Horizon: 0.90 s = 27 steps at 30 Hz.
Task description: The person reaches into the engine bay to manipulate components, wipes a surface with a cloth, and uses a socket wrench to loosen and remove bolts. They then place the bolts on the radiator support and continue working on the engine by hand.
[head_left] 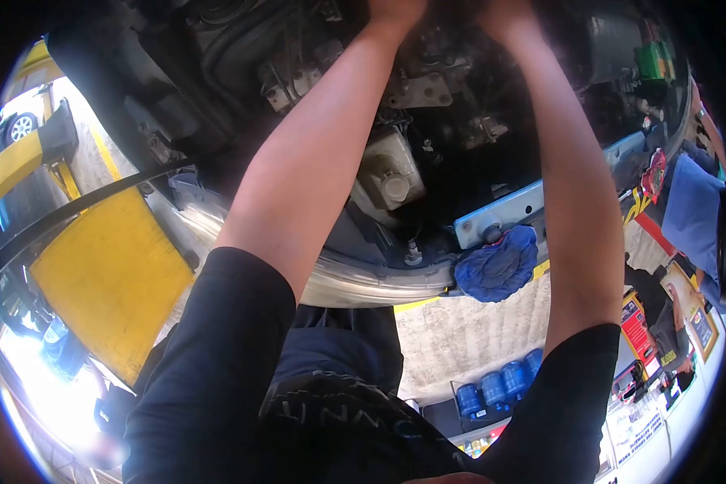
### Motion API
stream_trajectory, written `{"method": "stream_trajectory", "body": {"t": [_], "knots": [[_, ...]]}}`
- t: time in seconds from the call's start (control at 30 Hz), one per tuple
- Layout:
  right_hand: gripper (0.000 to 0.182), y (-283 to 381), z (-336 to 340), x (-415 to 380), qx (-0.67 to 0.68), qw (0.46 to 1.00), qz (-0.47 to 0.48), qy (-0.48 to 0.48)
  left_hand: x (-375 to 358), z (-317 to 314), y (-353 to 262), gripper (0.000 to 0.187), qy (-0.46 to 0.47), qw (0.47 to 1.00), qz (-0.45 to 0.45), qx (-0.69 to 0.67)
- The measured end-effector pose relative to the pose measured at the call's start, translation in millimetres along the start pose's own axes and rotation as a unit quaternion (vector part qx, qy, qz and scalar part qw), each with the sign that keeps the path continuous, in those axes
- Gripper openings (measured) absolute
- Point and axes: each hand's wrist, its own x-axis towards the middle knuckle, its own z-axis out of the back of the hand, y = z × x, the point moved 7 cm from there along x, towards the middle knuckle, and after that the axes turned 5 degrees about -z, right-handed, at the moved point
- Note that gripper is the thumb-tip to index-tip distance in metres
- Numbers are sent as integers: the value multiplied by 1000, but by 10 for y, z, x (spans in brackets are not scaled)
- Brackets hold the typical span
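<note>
Both my arms reach up into the dark underside of a raised car's engine bay (242, 56). My left hand (395, 10) and my right hand (504, 12) are at the top edge of the view, close together, and their fingers are cut off. What they touch or hold is hidden. Below my left hand is a grey metal bracket (418, 90). A white plastic reservoir with a round cap (387, 177) sits between my forearms. A crumpled blue rag (498, 262) hangs from a pale blue cross beam (508, 210) beside my right forearm.
A yellow lift pad and arm (109, 274) stand at the left. Another person in a blue shirt (694, 210) is at the right edge. Several blue containers (500, 383) and shelves of goods lie further off. A green box (652, 60) sits at the upper right.
</note>
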Motion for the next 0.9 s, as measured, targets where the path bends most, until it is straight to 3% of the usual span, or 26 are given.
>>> {"method": "stream_trajectory", "body": {"t": [0.2,0.3,0.37,0.47,0.6,0.67,0.77,0.8,0.83,0.87,0.9], "knots": [[23,-23,27,-49,12,1000,3,19,-1,-16,17,31,5,1000,-20,-10],[27,46,52,11,-61,997,27,40,7,-27,38,32,7,999,-24,-22],[28,82,-53,39,-200,976,68,58,11,-20,35,32,2,999,-47,-12],[25,122,-110,48,-244,957,131,82,4,-12,14,33,14,999,-50,-8],[22,85,-237,21,-284,945,123,107,42,-32,45,36,10,997,-74,-2],[29,86,-276,-31,-298,933,168,115,30,-1,13,37,12,997,-58,44],[22,235,-155,-130,-302,935,135,129,55,-8,24,37,47,996,-65,29],[26,264,-133,-144,-320,929,128,137,-76,100,-245,31,76,992,-83,59],[25,261,-123,-130,-289,942,125,118,-39,85,-181,42,87,993,-68,48],[26,238,-140,-116,-278,946,115,118,-88,132,-303,27,65,989,-121,48],[27,232,-155,-108,-267,951,106,117,-77,129,-279,27,78,992,-98,23]]}}
